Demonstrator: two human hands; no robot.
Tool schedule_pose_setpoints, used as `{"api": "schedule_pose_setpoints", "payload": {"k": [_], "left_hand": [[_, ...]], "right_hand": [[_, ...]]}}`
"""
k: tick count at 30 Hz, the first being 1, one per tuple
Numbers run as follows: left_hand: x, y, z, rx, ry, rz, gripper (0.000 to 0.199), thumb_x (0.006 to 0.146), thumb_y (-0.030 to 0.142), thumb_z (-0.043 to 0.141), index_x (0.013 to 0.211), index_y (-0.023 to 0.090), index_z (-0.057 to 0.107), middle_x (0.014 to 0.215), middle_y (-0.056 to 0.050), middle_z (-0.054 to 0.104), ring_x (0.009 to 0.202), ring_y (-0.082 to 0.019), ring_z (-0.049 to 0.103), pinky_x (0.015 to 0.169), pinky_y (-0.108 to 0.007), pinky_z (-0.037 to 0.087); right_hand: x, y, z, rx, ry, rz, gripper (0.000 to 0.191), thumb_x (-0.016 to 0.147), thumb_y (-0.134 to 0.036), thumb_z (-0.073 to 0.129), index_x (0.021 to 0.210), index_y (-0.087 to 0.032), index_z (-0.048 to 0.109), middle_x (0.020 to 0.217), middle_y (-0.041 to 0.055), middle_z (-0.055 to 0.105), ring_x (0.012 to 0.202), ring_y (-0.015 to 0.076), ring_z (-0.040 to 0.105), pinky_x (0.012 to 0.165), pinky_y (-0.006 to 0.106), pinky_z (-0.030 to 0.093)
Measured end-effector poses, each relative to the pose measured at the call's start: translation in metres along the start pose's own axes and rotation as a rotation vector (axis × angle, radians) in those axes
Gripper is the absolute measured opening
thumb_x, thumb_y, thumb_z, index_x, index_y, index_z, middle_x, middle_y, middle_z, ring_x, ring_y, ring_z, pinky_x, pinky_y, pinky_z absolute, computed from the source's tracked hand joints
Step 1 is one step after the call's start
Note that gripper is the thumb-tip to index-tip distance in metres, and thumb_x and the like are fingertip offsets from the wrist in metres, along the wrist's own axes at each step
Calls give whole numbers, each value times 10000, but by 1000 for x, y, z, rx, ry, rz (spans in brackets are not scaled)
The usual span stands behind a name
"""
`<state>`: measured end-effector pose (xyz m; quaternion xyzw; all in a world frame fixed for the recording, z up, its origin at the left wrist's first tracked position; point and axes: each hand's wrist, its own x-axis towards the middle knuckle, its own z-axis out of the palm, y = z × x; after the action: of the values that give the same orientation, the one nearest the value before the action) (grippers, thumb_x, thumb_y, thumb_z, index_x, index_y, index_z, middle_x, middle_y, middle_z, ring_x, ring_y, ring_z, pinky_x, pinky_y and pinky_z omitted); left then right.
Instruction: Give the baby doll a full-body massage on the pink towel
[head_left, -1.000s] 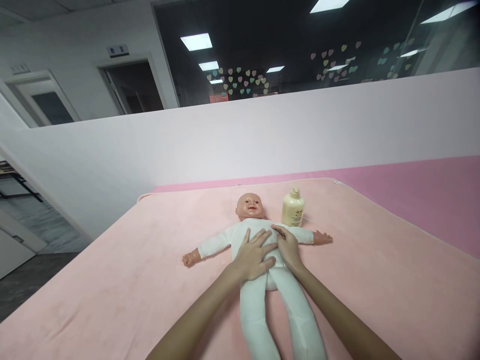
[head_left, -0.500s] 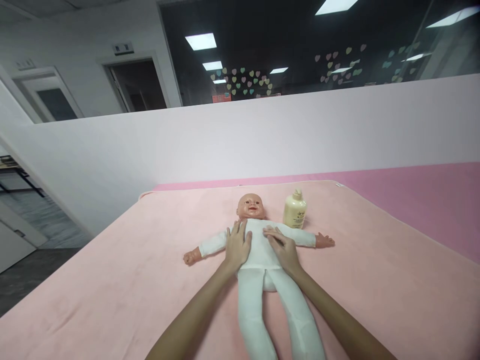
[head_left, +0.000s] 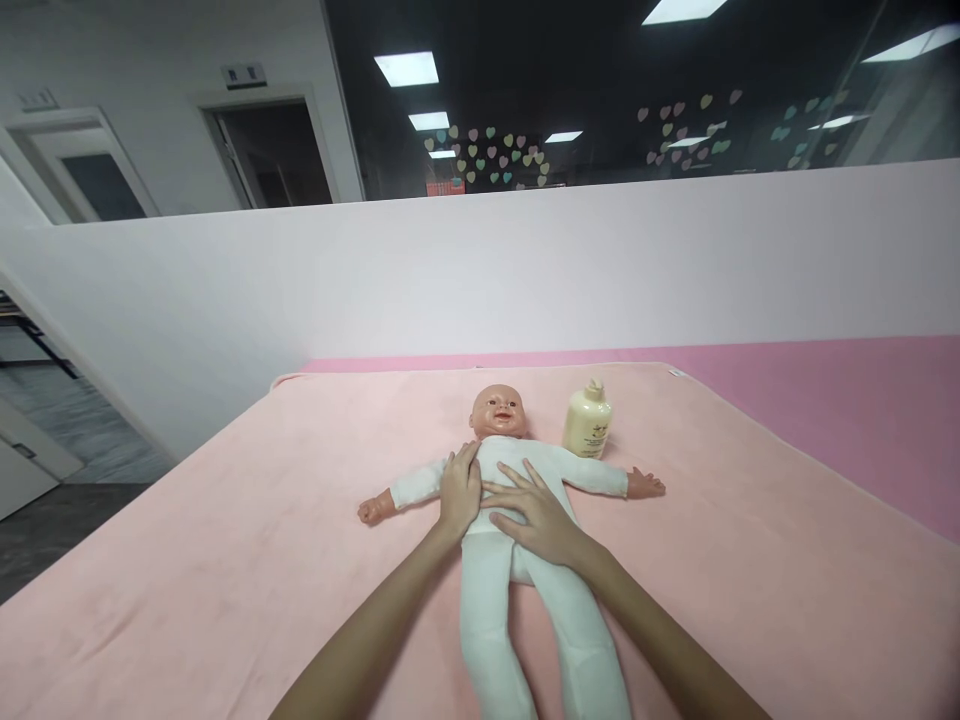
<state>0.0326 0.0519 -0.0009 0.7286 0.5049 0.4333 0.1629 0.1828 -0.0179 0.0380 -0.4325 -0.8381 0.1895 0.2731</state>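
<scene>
A baby doll [head_left: 551, 460] in a white suit lies on its back, head away from me, arms stretched out to both sides. My left hand [head_left: 460, 490] rests along the side of its chest, below the shoulder at the left, fingers fairly close together but extended. Across the doll's belly lies my right hand [head_left: 536, 518], flat with its fingers spread, the fingertips close to my left hand. Neither hand grips anything. Beyond the doll's arm on the right stands a pale yellow pump bottle [head_left: 588, 420], upright and untouched.
A pink blanket [head_left: 225, 540] covers the surface under the doll. Behind it runs a low white wall [head_left: 525, 270] with dark glass above. Pink surface [head_left: 862, 420] shows beyond the blanket's right edge, and floor lies at the far left.
My right hand has moved left and down from the doll's chest onto its belly, and its fingers have spread. My left hand has turned slightly and stays at the chest's side.
</scene>
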Motion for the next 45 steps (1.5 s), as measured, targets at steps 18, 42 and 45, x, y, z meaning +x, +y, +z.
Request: {"api": "schedule_pose_setpoints", "payload": {"k": [18,42,45], "left_hand": [[-2,4,-2,49,-34,6,419,862,183,334,1239,180,517,1297,-64,525,1274,-200,396,1102,-485,219],[-29,47,-19,262,-466,230,559,901,481,295,1417,273,235,1503,-31,169,1391,-218,96,1115,-528,62],[-28,37,-12,327,-411,150,586,916,424,234,1444,192,131,1507,-43,135,1394,-187,62,1128,-488,60]], "right_hand": [[19,52,28,-210,337,479,672,891,-496,293,1393,-50,293,1439,178,280,1353,264,214,1096,521,77],[-10,50,20,256,609,99,342,863,-361,431,1062,-185,646,1101,86,644,1137,239,531,1013,454,377],[-12,39,19,107,394,-95,338,872,-307,423,1130,-208,619,1142,73,625,1146,222,526,1043,460,334]]}}
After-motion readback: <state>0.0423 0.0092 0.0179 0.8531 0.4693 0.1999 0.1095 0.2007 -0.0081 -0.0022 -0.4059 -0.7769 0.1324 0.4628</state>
